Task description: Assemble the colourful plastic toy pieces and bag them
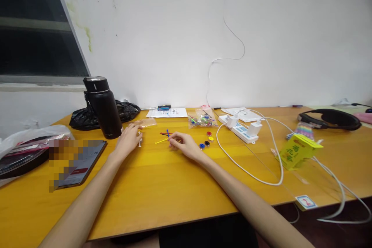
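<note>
My left hand [128, 138] lies low over the table with its fingers stretched out, beside a small white plastic piece [140, 140]. Whether the fingertips touch that piece is hard to see. To its right, my right hand [185, 144] has curled fingers pressed together; what they hold, if anything, is hidden. By those fingertips lie thin plastic pieces: a yellow one [161, 141], a blue one [167, 133] and a red one partly behind them. Several small round pieces, among them a yellow disc [210, 139] and a blue disc [202, 146], sit right of my right hand.
A black bottle [105, 114] stands by my left hand, with a phone [83, 166] nearer. Behind are a see-through bag of coloured parts [202, 118] and a screwdriver [164, 107]. A power strip [245, 133], white cables and a yellow box [299, 151] occupy the right.
</note>
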`<state>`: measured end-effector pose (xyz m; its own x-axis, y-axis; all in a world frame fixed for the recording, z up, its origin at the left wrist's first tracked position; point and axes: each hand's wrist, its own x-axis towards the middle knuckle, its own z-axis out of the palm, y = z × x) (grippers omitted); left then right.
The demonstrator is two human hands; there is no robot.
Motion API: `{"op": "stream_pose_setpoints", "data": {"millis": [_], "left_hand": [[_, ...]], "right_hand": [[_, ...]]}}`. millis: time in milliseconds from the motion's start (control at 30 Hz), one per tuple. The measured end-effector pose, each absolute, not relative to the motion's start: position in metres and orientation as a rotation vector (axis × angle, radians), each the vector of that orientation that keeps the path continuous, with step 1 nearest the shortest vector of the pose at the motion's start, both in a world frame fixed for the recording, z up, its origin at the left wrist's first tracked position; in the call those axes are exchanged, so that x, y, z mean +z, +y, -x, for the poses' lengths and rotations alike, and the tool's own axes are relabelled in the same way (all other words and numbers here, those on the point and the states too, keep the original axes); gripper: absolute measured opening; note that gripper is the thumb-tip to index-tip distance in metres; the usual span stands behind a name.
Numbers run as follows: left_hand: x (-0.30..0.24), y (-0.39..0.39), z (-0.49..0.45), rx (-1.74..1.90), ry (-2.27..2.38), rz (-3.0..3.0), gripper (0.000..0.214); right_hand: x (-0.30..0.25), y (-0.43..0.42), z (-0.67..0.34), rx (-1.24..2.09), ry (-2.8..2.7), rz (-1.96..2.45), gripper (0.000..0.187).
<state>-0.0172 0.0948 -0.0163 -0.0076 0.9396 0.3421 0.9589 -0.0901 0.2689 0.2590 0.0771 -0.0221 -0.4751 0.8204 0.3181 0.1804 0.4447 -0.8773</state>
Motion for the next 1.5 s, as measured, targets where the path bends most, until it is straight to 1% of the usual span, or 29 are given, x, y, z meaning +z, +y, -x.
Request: {"op": "stream_pose_setpoints", "data": {"millis": [133,267,333,433,467,533,600,733,867,967,1033,1133,1233,1333,1400,1500], "left_hand": [[-0.011,0.09,0.008,-0.736,-1.984,2.167,0.031],[-0.007,0.088,-0.009,-1.019,-1.617,2.407,0.026],[-0.008,0.086,-0.02,-1.118,-1.467,2.588,0.025],[-0.01,0.081,-0.033,-1.144,-1.397,2.782,0.025],[-0.01,0.08,-0.036,-1.144,-1.389,2.817,0.025],[-0.011,0.077,-0.04,-1.141,-1.367,2.863,0.026],[-0.011,0.076,-0.041,-1.143,-1.354,2.883,0.026],[-0.011,0.074,-0.041,-1.177,-1.365,2.87,0.026],[-0.01,0.071,-0.042,-1.178,-1.353,2.876,0.025],[-0.01,0.07,-0.044,-1.196,-1.353,2.885,0.024],[-0.01,0.07,-0.045,-1.223,-1.355,2.884,0.024],[-0.011,0.07,-0.047,-1.33,-1.4,2.868,0.024],[-0.014,0.069,-0.053,-1.578,-1.506,2.929,0.024],[-0.019,0.067,-0.06,-1.769,-1.561,3.142,0.031],[-0.022,0.068,-0.062,-1.83,-1.549,3.23,0.034],[-0.028,0.071,-0.061,-1.906,-1.579,3.202,0.034]], "right_hand": [[-0.02,0.077,-0.259,0.993,-1.92,0.858,0.028],[-0.021,0.082,-0.264,0.895,-1.999,0.886,0.028],[-0.018,0.091,-0.277,0.687,-2.098,0.962,0.025],[-0.008,0.107,-0.31,0.261,-2.175,1.16,0.018],[-0.005,0.112,-0.321,0.205,-2.184,1.211,0.019],[0.0,0.118,-0.34,0.27,-2.242,1.221,0.02],[0.004,0.119,-0.352,0.464,-2.335,1.17,0.022],[0.004,0.117,-0.363,0.819,-2.438,1.24,0.035],[0.005,0.117,-0.378,0.891,-2.462,1.359,0.044],[0.01,0.115,-0.387,0.939,-2.476,1.355,0.04],[0.013,0.113,-0.385,0.923,-2.495,1.343,0.032],[0.013,0.111,-0.365,0.782,-2.447,1.227,0.024],[0.005,0.107,-0.329,0.627,-2.251,0.975,0.023],[-0.005,0.099,-0.293,0.552,-2.176,0.779,0.02],[-0.011,0.091,-0.277,0.533,-2.164,0.713,0.017],[-0.018,0.083,-0.266,0.547,-2.121,0.713,0.016]]}}
